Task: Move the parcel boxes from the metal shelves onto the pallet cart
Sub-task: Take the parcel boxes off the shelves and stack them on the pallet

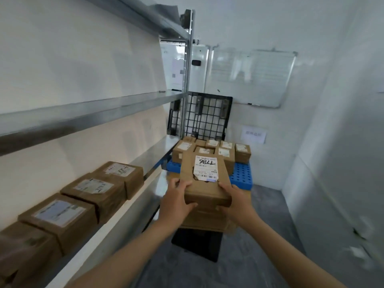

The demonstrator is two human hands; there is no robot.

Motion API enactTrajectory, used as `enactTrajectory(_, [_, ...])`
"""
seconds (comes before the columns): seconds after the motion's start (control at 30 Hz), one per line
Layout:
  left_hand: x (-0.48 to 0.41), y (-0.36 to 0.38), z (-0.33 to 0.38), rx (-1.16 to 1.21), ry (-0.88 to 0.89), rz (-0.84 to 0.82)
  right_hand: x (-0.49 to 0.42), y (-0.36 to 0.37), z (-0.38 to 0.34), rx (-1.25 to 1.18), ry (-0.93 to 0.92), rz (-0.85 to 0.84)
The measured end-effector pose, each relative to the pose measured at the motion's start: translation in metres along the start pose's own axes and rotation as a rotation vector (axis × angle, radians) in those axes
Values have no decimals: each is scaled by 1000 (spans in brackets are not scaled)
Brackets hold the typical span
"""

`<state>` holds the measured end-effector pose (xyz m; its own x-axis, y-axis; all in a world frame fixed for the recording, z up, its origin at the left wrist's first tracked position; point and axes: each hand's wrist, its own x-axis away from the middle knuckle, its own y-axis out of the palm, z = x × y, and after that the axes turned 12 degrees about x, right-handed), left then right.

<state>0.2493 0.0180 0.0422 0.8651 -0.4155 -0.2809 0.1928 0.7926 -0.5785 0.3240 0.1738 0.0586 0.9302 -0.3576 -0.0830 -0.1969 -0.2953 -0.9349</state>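
So, in the head view a brown parcel box (205,179) is being held out in front, gripped at its near corners by both hands. The left hand (176,201) is wrapped round the near-left corner, thumb on top and fingers curled underneath; the right hand (235,201) is clamped on the near-right corner the same way. A white shipping label (205,168) with scrawled black digits is stuck on the box's top face. More cardboard can be seen right under the held box, though whether it's touching can't really be told.

Further off, a cluster of small boxes (224,151) is stacked on the blue pallet cart (241,173), with a black grid panel (204,115) stood up behind it against the far wall. On the left, four parcels (93,196) are lined up on the lower metal shelf (133,206). A whiteboard (251,77) is hung on the far wall.
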Motion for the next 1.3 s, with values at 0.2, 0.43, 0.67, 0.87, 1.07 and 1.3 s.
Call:
enactTrajectory(0.2, [-47,67,22,65,66,-80,-29,-16,66,55,102,37])
enactTrajectory(0.43, [-120,152,47,58,98,-144,-92,-28,156,48,168,58])
enactTrajectory(0.67, [-196,233,68,91,97,-214,-159,-43,243,58,206,63])
enactTrajectory(0.87, [-243,288,68,100,63,-251,-204,-39,295,16,244,38])
enactTrajectory(1.07, [-303,336,62,103,43,-277,-264,-33,338,-18,279,39])
enactTrajectory(1.3, [-384,392,27,80,0,-311,-354,-2,377,-105,336,6])
